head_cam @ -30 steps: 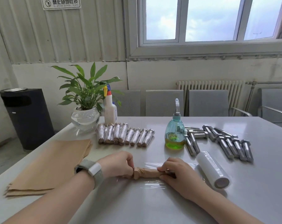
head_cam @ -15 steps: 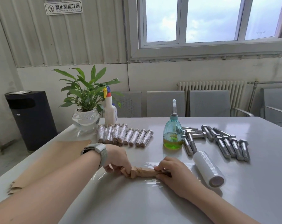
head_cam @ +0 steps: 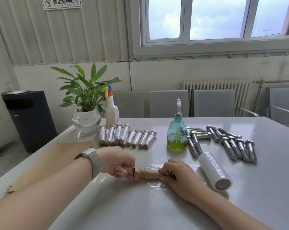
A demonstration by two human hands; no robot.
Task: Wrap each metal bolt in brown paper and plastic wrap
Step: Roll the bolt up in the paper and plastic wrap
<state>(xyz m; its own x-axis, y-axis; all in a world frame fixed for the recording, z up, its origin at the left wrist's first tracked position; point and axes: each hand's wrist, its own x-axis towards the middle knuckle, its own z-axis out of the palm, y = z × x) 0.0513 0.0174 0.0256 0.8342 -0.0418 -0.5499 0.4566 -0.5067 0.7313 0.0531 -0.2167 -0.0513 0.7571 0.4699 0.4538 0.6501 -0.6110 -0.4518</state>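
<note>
A brown-paper-wrapped bolt (head_cam: 147, 173) lies on a clear plastic wrap sheet (head_cam: 157, 185) near the white table's (head_cam: 157, 211) front edge. The left hand (head_cam: 117, 163) pinches its left end with curled fingers; the right hand (head_cam: 178, 173) grips its right end. A white plastic wrap roll (head_cam: 214, 170) lies just right.

Brown paper bundle (head_cam: 147, 173), black bin (head_cam: 30, 120).

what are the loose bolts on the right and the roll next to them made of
The bolts look like bare steel: silvery, shiny, with threaded shanks and hex heads. The roll seems to be clear plastic film, milky white where layered, wound on what looks like a cardboard core at its near end.
</note>
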